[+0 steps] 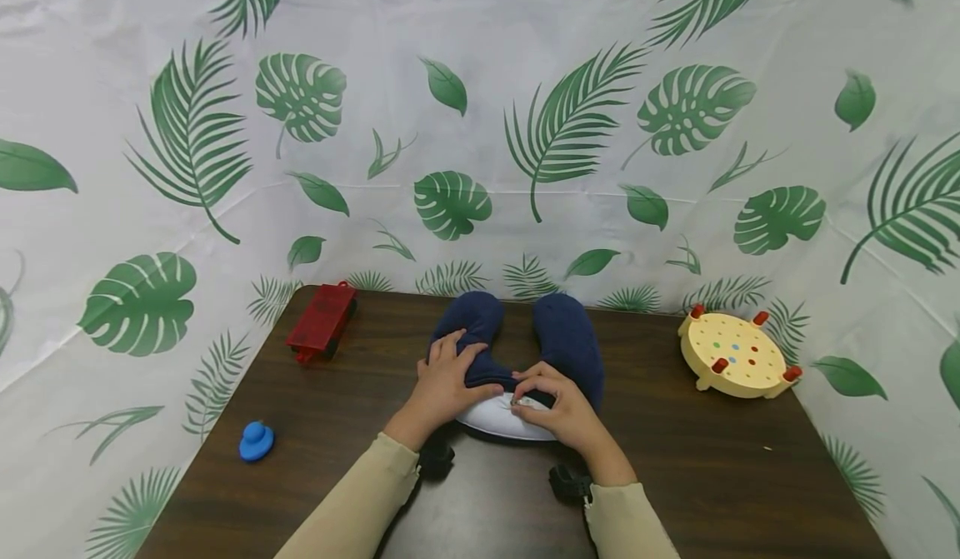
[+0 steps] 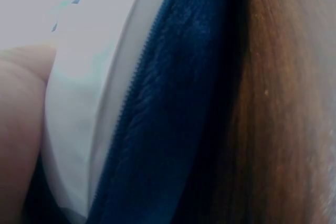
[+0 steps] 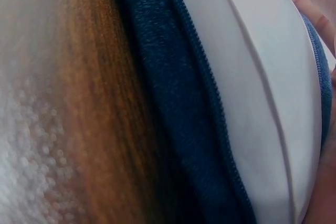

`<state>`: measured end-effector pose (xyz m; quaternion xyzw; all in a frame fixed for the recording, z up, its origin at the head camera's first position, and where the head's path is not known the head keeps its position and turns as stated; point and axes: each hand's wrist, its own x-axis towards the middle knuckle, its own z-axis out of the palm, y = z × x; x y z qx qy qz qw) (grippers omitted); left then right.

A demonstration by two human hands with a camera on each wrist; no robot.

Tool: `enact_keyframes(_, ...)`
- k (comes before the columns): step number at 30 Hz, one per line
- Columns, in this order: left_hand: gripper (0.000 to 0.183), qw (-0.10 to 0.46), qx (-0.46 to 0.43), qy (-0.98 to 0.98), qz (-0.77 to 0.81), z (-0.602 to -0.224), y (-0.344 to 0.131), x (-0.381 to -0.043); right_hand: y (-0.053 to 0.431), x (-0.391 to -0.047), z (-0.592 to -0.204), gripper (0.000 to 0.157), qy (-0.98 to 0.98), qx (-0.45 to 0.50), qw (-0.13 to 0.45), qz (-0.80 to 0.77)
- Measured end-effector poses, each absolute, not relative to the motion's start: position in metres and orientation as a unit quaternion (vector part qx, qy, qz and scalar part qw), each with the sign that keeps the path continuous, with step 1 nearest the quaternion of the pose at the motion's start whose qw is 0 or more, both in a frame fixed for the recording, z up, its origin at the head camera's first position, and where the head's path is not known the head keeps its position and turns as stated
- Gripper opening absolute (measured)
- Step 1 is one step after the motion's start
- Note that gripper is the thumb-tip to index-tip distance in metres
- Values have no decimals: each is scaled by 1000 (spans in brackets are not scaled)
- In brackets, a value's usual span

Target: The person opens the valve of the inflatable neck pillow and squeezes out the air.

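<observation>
A navy plush U-shaped neck pillow (image 1: 567, 338) lies on the table with its curved end toward me. Its zipper (image 2: 131, 85) is undone along that end, and a white inner cushion (image 1: 506, 421) with a piped seam bulges through the gap. My left hand (image 1: 446, 384) rests on the pillow's left side, fingers spread over the navy cover and thumb reaching onto the white part. With bent fingers and thumb, my right hand (image 1: 558, 405) pinches at the middle of the white cushion; I cannot tell exactly which small part lies between the fingertips.
A translucent red toy car (image 1: 322, 321) stands at the back left of the brown wooden table (image 1: 720, 476). Nearer on the left lies a small blue knobbed piece (image 1: 257, 442). A yellow round pegged toy (image 1: 735, 355) with red pegs sits back right. Leaf-printed cloth (image 1: 465, 142) hangs behind.
</observation>
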<state>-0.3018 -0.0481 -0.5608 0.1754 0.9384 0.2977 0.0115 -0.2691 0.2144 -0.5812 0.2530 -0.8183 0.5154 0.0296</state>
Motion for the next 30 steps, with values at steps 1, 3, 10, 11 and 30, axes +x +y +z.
enact_keyframes(1,87,11,176,938,298,-560,-48,-302,215,-269,-581,17,-819,253,30,515)
enact_keyframes(3,87,12,178,937,299,-560,-48,-301,215,-269,-581,17,-819,253,29,515)
enact_keyframes(10,86,14,180,935,306,-558,-48,-300,214,-269,-582,17,-816,260,35,516)
enact_keyframes(11,86,15,179,935,305,-559,-48,-300,214,-269,-582,16,-816,260,35,515)
enact_keyframes(30,85,13,176,938,297,-561,-48,-300,215,-268,-580,17,-819,246,19,518)
